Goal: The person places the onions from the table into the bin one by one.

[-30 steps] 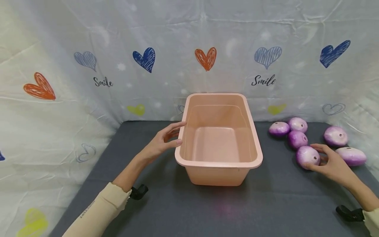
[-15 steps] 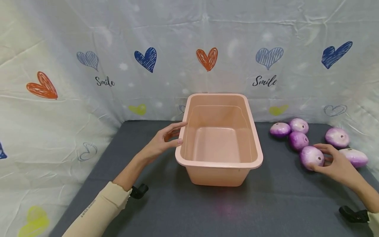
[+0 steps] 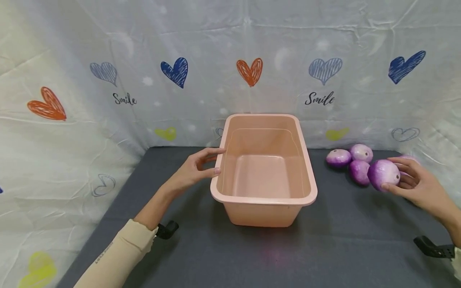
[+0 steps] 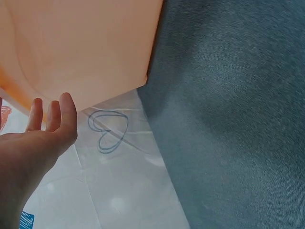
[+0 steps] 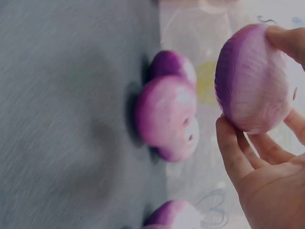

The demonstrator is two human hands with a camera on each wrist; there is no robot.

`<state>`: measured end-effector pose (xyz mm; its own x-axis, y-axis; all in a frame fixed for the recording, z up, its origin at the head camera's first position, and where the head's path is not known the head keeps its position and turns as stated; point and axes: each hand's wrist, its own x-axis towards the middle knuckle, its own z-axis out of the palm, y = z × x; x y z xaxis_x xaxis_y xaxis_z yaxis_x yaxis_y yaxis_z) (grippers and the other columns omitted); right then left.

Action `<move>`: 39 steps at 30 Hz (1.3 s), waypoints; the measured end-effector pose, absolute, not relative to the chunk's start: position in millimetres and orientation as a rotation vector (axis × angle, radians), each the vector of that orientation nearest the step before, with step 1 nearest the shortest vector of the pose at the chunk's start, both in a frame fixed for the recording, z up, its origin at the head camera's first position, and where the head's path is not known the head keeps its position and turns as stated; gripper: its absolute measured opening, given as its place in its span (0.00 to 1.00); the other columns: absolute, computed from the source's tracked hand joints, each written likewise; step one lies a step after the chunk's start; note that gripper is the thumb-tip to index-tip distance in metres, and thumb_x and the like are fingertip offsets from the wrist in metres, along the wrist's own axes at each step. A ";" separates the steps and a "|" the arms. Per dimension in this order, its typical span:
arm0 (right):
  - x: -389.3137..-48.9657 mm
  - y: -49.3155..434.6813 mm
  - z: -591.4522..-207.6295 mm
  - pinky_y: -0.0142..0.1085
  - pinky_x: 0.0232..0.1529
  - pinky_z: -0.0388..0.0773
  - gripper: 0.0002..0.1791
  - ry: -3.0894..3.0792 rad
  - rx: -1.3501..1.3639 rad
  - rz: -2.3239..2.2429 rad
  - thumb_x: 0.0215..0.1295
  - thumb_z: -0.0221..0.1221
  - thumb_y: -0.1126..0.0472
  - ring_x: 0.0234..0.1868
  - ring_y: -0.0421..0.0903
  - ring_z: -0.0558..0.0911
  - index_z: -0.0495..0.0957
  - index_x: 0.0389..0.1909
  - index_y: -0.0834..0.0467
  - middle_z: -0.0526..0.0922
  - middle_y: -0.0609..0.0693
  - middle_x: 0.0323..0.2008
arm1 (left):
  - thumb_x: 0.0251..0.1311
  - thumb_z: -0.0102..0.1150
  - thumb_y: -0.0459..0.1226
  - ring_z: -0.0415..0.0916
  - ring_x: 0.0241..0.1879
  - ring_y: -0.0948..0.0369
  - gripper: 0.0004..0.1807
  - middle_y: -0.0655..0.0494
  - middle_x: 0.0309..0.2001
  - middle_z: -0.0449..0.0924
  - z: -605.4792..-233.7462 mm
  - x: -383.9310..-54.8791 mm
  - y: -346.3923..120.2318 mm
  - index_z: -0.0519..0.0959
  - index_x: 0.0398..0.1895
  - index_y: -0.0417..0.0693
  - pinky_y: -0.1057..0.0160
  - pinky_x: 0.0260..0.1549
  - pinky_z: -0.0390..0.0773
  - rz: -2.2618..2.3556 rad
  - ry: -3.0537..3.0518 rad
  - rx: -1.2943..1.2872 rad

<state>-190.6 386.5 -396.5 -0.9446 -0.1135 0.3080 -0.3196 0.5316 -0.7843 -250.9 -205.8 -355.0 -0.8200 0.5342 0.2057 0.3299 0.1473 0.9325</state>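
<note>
My right hand [image 3: 422, 185] grips a purple-and-white onion [image 3: 383, 175] between thumb and fingers, raised off the table. In the right wrist view the held onion [image 5: 252, 81] appears close up, its lower side resting against the fingertips. My left hand [image 3: 189, 172] is at the left rim of a peach-coloured plastic tub [image 3: 264, 201], fingertips and thumb touching the rim, fingers loosely bent. The left wrist view has the left hand [image 4: 43, 138] beside the tub's outer wall [image 4: 90, 47]. Inside the tub only its bare bottom shows.
Several more onions lie at the back right; three sit together, one of them an onion [image 3: 338, 158] at the left of that group. Others are partly hidden behind my right hand. A grey cloth [image 3: 234, 256] covers the table. A printed curtain [image 3: 209, 36] hangs close behind.
My right hand has lifted the onion from the table, slightly up and to the right, and now covers part of the onions behind. The left hand stays at the tub's rim.
</note>
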 end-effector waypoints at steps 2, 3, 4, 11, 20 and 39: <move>-192.9 379.8 -391.1 0.19 0.44 0.75 0.37 -2.547 0.367 1.400 0.62 0.68 0.73 0.50 0.27 0.76 0.67 0.70 0.56 0.69 0.45 0.56 | 0.68 0.65 0.35 0.60 0.71 0.48 0.31 0.52 0.73 0.64 -353.8 -251.8 -206.7 0.69 0.74 0.45 0.44 0.61 0.72 1.743 2.247 0.848; -194.3 376.3 -388.9 0.20 0.44 0.76 0.37 -2.543 0.361 1.413 0.62 0.68 0.74 0.50 0.28 0.77 0.67 0.71 0.55 0.70 0.45 0.56 | 0.68 0.65 0.35 0.61 0.71 0.47 0.31 0.52 0.73 0.65 -353.2 -252.2 -207.1 0.69 0.74 0.45 0.45 0.61 0.72 1.741 2.251 0.846; -195.6 373.2 -386.7 0.20 0.44 0.76 0.38 -2.541 0.359 1.421 0.62 0.68 0.74 0.50 0.28 0.77 0.66 0.71 0.55 0.71 0.45 0.55 | 0.68 0.65 0.35 0.61 0.71 0.48 0.31 0.52 0.73 0.65 -352.8 -252.5 -207.2 0.69 0.74 0.45 0.45 0.61 0.72 1.736 2.255 0.842; -204.7 351.3 -374.1 0.21 0.49 0.74 0.38 -2.444 0.465 1.488 0.60 0.66 0.80 0.54 0.31 0.78 0.67 0.71 0.60 0.76 0.43 0.55 | 0.69 0.64 0.36 0.62 0.71 0.48 0.31 0.52 0.72 0.65 -356.1 -252.6 -205.0 0.69 0.73 0.46 0.44 0.62 0.70 1.760 2.249 0.821; -216.5 330.1 -358.8 0.29 0.51 0.78 0.39 -2.207 0.712 1.907 0.60 0.59 0.86 0.59 0.41 0.78 0.65 0.73 0.64 0.74 0.54 0.62 | 0.70 0.62 0.36 0.59 0.72 0.48 0.30 0.52 0.73 0.64 -362.0 -252.6 -204.2 0.68 0.74 0.45 0.45 0.65 0.66 1.810 2.234 0.821; -247.6 271.1 -327.7 0.30 0.56 0.75 0.39 -2.263 0.863 1.823 0.59 0.64 0.83 0.61 0.46 0.76 0.68 0.72 0.61 0.70 0.56 0.65 | 0.69 0.63 0.37 0.62 0.70 0.49 0.30 0.53 0.72 0.66 -359.5 -253.1 -204.1 0.70 0.73 0.48 0.44 0.65 0.66 1.794 2.264 0.753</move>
<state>-247.6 271.1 -327.7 -0.8325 -0.3578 0.4230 -0.4894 0.1173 -0.8641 -253.1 -204.1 -359.5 -0.8613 0.4738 0.1834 0.2869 0.1557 0.9452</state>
